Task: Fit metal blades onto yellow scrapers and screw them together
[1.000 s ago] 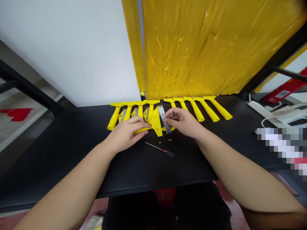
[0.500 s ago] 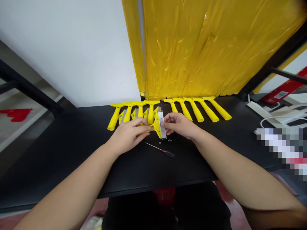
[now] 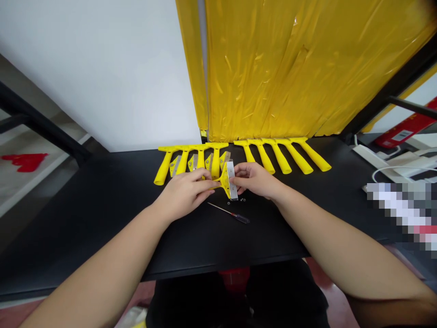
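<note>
1. The left hand (image 3: pixel 182 193) is wrapping around the handle of a yellow scraper (image 3: pixel 222 180), and the right hand (image 3: pixel 254 179) is pinching a steel blade (image 3: pixel 232 180) against its head, near the middle of the tabletop (image 3: pixel 85 214).
2. The blade could slip if that pinch loosens, and its edge could nick a finger.
3. Tiny screws (image 3: pixel 241 199) are lying just below the scraper, so a bumping wrist could scatter them toward the screwdriver (image 3: pixel 232 214).
</note>
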`<state>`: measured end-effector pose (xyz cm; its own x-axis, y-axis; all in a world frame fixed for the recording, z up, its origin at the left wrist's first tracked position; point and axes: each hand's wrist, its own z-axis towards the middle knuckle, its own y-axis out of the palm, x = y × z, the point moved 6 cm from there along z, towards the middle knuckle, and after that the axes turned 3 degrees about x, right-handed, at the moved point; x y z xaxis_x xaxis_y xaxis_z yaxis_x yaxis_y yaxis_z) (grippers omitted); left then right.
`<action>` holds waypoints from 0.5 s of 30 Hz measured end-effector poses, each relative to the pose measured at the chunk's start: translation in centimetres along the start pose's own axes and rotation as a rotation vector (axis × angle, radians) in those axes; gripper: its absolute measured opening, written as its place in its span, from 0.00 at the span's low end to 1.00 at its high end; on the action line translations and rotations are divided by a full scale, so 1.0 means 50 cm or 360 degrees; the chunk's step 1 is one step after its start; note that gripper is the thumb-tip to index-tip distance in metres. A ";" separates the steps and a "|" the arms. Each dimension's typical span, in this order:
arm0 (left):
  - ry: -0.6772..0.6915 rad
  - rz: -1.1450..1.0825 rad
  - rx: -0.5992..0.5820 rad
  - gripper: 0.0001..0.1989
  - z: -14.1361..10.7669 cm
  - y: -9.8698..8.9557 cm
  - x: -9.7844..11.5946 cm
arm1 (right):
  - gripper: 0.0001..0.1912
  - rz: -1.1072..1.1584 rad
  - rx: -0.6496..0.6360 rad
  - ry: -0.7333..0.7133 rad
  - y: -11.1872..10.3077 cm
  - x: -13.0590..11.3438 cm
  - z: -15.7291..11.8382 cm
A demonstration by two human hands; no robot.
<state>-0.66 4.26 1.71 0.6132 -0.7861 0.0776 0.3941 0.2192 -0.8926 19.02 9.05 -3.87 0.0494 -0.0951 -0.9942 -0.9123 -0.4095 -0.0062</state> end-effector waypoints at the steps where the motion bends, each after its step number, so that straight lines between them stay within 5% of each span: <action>1: -0.0009 -0.0003 -0.0011 0.12 0.000 0.000 -0.001 | 0.11 -0.0008 -0.0005 0.0015 0.000 0.000 -0.001; 15: -0.0157 0.0002 -0.0112 0.13 -0.002 -0.001 -0.025 | 0.11 0.0156 0.0120 0.0035 -0.018 -0.020 -0.009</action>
<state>-1.49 5.18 1.62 0.6794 -0.7243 0.1171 0.3465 0.1762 -0.9213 19.99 9.11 -2.83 -0.0333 -0.1518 -0.9879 -0.9410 -0.3282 0.0821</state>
